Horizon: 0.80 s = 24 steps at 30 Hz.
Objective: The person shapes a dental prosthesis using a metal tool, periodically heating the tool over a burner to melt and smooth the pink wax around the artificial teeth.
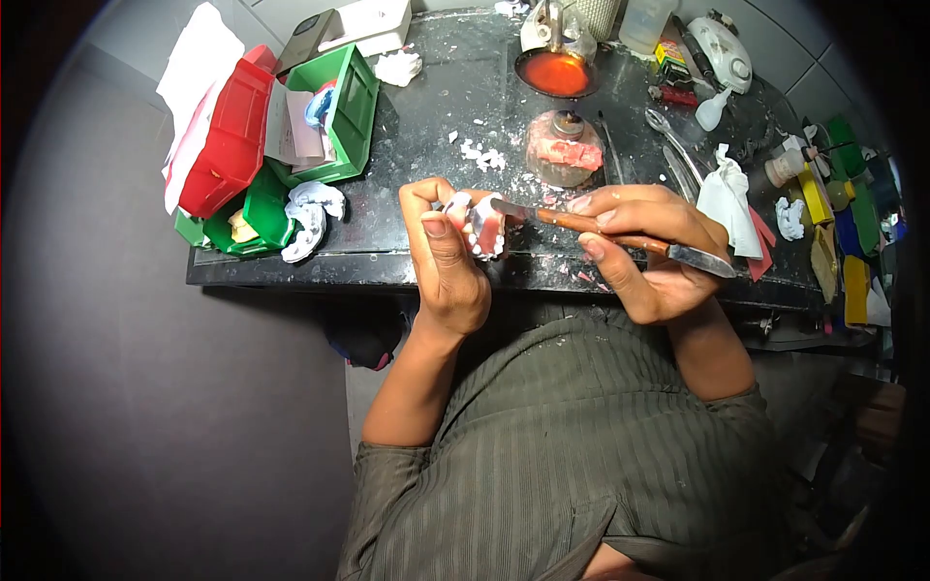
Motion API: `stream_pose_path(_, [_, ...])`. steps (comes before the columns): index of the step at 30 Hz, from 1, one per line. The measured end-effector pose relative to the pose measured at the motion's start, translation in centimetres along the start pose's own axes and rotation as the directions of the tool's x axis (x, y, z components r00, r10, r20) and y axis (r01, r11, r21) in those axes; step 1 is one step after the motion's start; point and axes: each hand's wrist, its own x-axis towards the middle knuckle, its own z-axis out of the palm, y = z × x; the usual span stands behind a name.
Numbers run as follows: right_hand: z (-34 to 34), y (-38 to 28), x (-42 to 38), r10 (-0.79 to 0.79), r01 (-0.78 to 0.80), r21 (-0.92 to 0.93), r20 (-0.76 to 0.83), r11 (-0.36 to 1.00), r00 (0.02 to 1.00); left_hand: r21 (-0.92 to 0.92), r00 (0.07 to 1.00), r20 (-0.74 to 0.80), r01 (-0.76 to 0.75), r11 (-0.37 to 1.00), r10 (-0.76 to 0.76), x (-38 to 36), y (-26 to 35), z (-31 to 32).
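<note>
My left hand [449, 271] is closed around a denture [489, 230] with pink wax and white teeth, held up just above the bench's front edge. In my right hand [659, 247] is a wax knife [567, 222] with a brown wooden handle, gripped between thumb and fingers. Its narrow blade reaches left to the denture's upper side and appears to touch it. At the handle's other end, a wider blade points right, past my palm. Part of the denture is hidden behind my left thumb and fingers.
Behind my hands stands a glass burner [565, 160] with pink wax on it. Further back is a dish of red-orange wax [557, 76]. Green bins [354, 116] and a red bin [225, 140] sit left. White plaster pieces [312, 218] lie nearby; tools [678, 145] and tissue [728, 201] are right.
</note>
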Motion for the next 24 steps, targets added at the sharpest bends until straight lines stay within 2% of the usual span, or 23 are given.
stream_pose_path(18, [0.19,-0.37,-0.04,0.005,-0.004,-0.037,0.024,0.999,1.000,-0.002,1.000,-0.001,-0.003,1.000,0.003,0.14,0.37,0.18])
stream_pose_path(20, [0.18,0.03,-0.26,0.056,-0.056,-0.010,-0.023,0.998,0.998,0.000,1.000,0.004,-0.003,1.000,0.003,0.12,0.38,0.15])
stream_pose_path(22, [0.18,0.28,-0.32,0.028,-0.029,-0.003,-0.033,1.000,0.999,-0.004,1.000,-0.001,0.001,1.000,-0.001,0.15,0.32,0.15])
stream_pose_path(24, [0.08,-0.11,-0.27,0.014,-0.014,0.000,0.013,1.000,1.000,0.004,1.000,-0.006,0.003,1.000,-0.003,0.23,0.48,0.24])
